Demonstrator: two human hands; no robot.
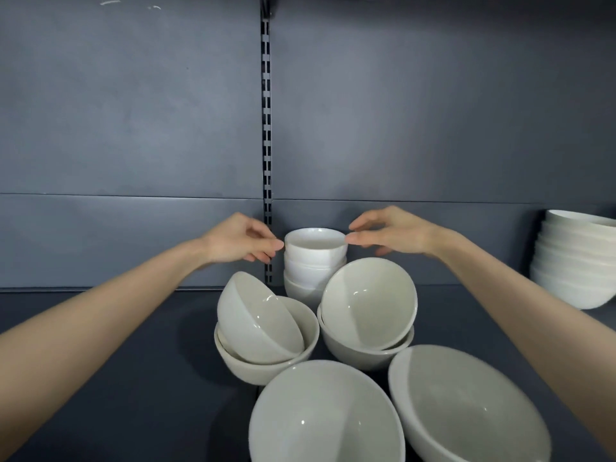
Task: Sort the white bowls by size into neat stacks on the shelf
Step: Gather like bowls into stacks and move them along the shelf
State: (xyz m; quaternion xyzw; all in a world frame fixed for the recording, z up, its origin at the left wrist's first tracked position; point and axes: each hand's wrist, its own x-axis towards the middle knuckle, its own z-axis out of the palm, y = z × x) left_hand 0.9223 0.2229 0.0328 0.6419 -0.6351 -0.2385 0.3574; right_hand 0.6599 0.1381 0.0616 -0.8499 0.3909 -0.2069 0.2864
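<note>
A stack of three small white bowls (315,258) stands at the back of the dark shelf (133,361). My left hand (240,241) and my right hand (393,235) flank its top bowl, and the fingertips of each touch the rim from the side. In front, a medium bowl (256,315) lies tilted inside another medium bowl (283,361). To its right a second tilted medium bowl (366,305) rests in a bowl (350,351) of the same size. Two large bowls (323,415) (466,405) sit nearest me.
A tall stack of several wider white bowls (573,261) stands at the right edge of the shelf. A slotted metal upright (266,128) runs down the grey back panel behind the small stack. Bare shelf surface lies to the left of the bowls.
</note>
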